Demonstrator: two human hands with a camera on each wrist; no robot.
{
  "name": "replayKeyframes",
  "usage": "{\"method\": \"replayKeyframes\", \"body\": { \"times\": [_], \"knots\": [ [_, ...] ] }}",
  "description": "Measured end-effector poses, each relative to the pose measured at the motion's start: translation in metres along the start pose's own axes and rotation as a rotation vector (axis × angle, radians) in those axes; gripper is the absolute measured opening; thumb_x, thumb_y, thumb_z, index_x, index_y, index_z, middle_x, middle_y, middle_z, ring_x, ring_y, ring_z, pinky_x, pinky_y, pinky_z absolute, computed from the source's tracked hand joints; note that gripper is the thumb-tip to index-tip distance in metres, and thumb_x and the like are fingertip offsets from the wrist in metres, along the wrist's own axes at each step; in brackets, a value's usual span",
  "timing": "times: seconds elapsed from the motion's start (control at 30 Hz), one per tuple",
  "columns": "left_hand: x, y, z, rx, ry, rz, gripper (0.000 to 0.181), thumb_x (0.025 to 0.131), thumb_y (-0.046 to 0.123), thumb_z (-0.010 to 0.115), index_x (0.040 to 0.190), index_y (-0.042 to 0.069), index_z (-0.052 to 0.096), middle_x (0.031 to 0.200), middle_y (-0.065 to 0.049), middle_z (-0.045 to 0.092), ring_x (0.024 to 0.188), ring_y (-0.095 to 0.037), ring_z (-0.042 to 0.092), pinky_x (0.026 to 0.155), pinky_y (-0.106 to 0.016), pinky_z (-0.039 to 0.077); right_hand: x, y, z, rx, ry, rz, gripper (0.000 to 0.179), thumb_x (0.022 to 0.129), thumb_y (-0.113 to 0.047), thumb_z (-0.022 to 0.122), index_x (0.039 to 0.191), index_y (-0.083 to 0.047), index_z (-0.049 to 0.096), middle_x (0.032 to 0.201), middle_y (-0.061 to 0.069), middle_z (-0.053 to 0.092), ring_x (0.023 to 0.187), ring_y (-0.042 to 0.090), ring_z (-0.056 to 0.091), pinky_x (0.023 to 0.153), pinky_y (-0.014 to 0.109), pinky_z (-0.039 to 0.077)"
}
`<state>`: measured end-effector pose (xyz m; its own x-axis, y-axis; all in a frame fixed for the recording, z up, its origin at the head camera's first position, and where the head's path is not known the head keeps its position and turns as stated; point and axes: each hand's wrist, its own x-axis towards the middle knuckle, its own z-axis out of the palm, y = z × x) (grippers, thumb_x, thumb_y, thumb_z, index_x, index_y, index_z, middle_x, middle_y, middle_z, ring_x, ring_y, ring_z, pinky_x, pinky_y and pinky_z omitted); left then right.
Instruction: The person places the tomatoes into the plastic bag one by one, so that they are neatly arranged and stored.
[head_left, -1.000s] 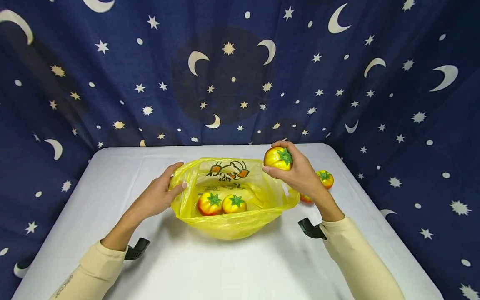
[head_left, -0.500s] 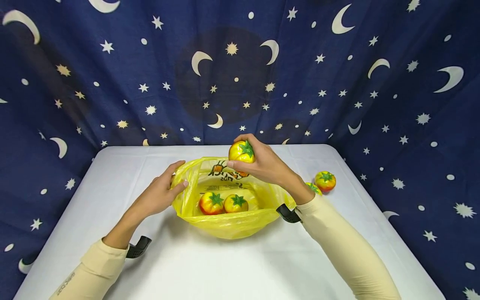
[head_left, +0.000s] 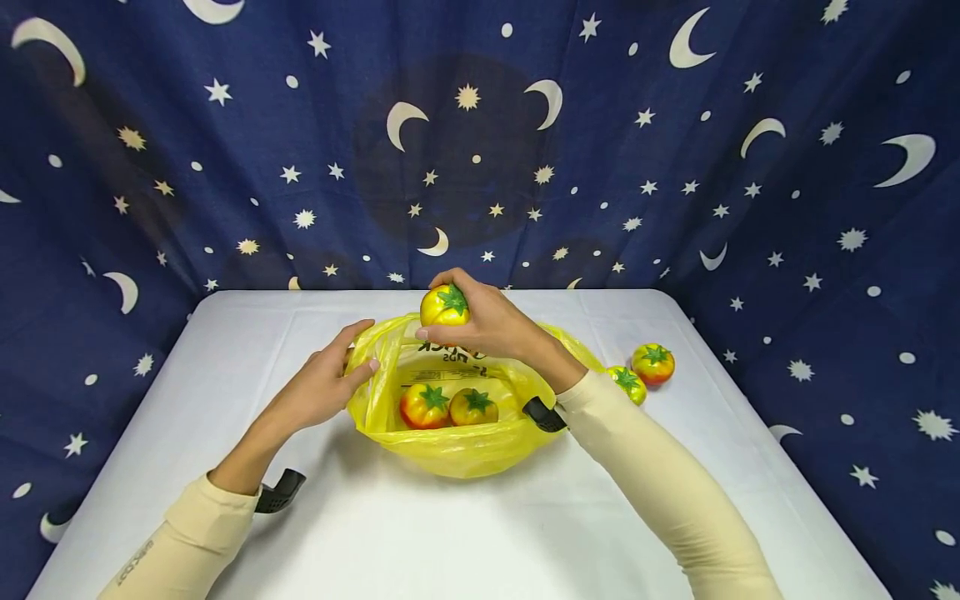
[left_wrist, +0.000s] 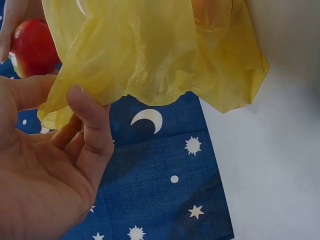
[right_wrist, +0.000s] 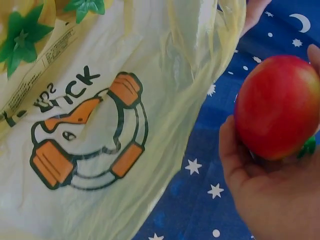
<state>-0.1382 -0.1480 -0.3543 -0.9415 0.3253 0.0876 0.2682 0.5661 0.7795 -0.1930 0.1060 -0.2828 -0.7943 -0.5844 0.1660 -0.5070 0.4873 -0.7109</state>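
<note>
A yellow plastic bag [head_left: 465,454] sits on the table with its mouth spread wide. My left hand [head_left: 322,385] grips the left edge of its rim between thumb and fingers, as the left wrist view also shows. Inside the bag lie two yellow-red tomatoes with green star-shaped tops, the left tomato [head_left: 425,407] and the right tomato [head_left: 474,407]. Over the far side of the opening, my right hand [head_left: 487,321] holds another tomato [head_left: 442,307]. In the right wrist view this held tomato [right_wrist: 277,107] shows its red underside, beside the bag's printed wall.
Two more tomatoes rest right of the bag: a nearer tomato [head_left: 628,385], partly behind the right arm, and a farther tomato [head_left: 653,364]. A white cloth covers the table [head_left: 420,542]. Blue curtain [head_left: 480,208] with moons and stars stands behind and at the sides.
My right hand has carried the tomato left, from the bag's right rim to above the middle of its far side. The left hand keeps its hold on the rim.
</note>
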Motion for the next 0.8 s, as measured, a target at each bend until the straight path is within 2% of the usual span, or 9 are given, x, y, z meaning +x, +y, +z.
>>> {"method": "replayKeyframes", "body": {
  "times": [0.13, 0.27, 0.43, 0.63, 0.8],
  "knots": [
    [0.001, 0.000, -0.001, -0.014, 0.005, -0.011, 0.059, 0.095, 0.026, 0.053, 0.145, 0.018, 0.022, 0.098, -0.008, 0.063, 0.076, -0.015, 0.061, 0.074, -0.035, 0.050, 0.004, 0.001, 0.007, -0.001, -0.048, -0.025, 0.060, 0.072, -0.050, 0.072, 0.118, -0.024, 0.045, 0.093, -0.002, 0.058, 0.075, 0.015, 0.059, 0.063, 0.027, 0.052],
    [0.002, 0.002, -0.002, -0.053, 0.004, -0.039, 0.059, 0.095, 0.026, 0.052, 0.145, 0.019, 0.022, 0.094, -0.009, 0.062, 0.067, -0.017, 0.061, 0.061, -0.033, 0.052, 0.009, 0.003, 0.014, -0.016, -0.107, -0.046, 0.059, 0.074, -0.051, 0.071, 0.120, -0.023, 0.046, 0.094, -0.002, 0.058, 0.077, 0.015, 0.058, 0.064, 0.027, 0.052],
    [0.001, 0.003, -0.002, -0.107, -0.001, -0.053, 0.058, 0.095, 0.025, 0.052, 0.145, 0.021, 0.022, 0.093, -0.011, 0.061, 0.059, -0.021, 0.059, 0.052, -0.036, 0.051, 0.016, 0.007, 0.022, -0.107, -0.147, -0.062, 0.060, 0.074, -0.054, 0.069, 0.121, -0.022, 0.048, 0.097, -0.007, 0.056, 0.079, 0.011, 0.057, 0.067, 0.024, 0.051],
    [0.001, 0.003, -0.002, -0.130, -0.002, -0.052, 0.058, 0.095, 0.025, 0.052, 0.145, 0.023, 0.022, 0.098, -0.012, 0.063, 0.065, -0.019, 0.062, 0.052, -0.035, 0.052, 0.024, 0.015, 0.031, -0.227, -0.189, 0.025, 0.069, 0.070, -0.062, 0.067, 0.123, -0.022, 0.047, 0.095, -0.007, 0.057, 0.079, 0.011, 0.056, 0.068, 0.024, 0.049],
    [0.000, 0.003, -0.002, -0.136, -0.005, -0.030, 0.058, 0.095, 0.022, 0.052, 0.145, 0.025, 0.022, 0.101, -0.011, 0.064, 0.067, -0.019, 0.063, 0.053, -0.034, 0.052, 0.031, 0.024, 0.040, -0.302, -0.190, 0.078, 0.073, 0.068, -0.066, 0.066, 0.123, -0.022, 0.046, 0.097, -0.008, 0.054, 0.082, 0.011, 0.055, 0.069, 0.024, 0.048]
  ]
}}
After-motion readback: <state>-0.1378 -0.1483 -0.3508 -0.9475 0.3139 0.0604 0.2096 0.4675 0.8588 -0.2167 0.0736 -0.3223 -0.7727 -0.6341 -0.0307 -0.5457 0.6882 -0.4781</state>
